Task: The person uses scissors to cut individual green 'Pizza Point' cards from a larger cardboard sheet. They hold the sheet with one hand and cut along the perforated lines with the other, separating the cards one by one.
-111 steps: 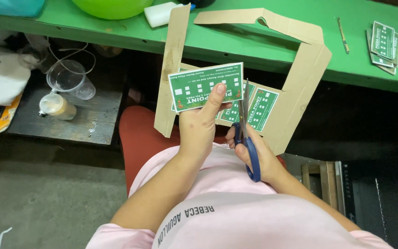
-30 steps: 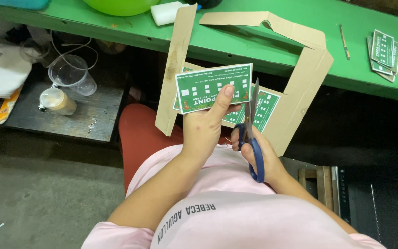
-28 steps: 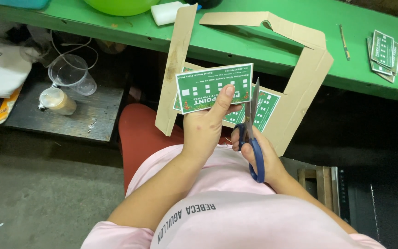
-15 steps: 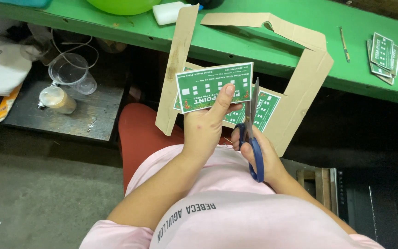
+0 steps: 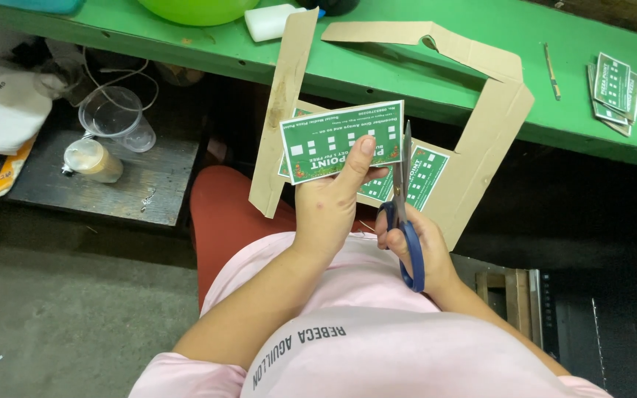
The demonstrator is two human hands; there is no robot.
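Holding a green printed card (image 5: 340,140) up in front of me, my left hand (image 5: 329,206) pinches it, thumb pressed on its lower right face. My right hand (image 5: 422,247) is closed through the blue handles of a pair of scissors (image 5: 405,214), blades pointing up just beside the card's right edge. Behind the card sits a cut cardboard frame (image 5: 481,147) with more green printed sheet, leaning against the green tabletop (image 5: 407,66). A stack of cut cards (image 5: 615,88) lies on the tabletop far right, a clear plastic cup (image 5: 112,114) on a low shelf left
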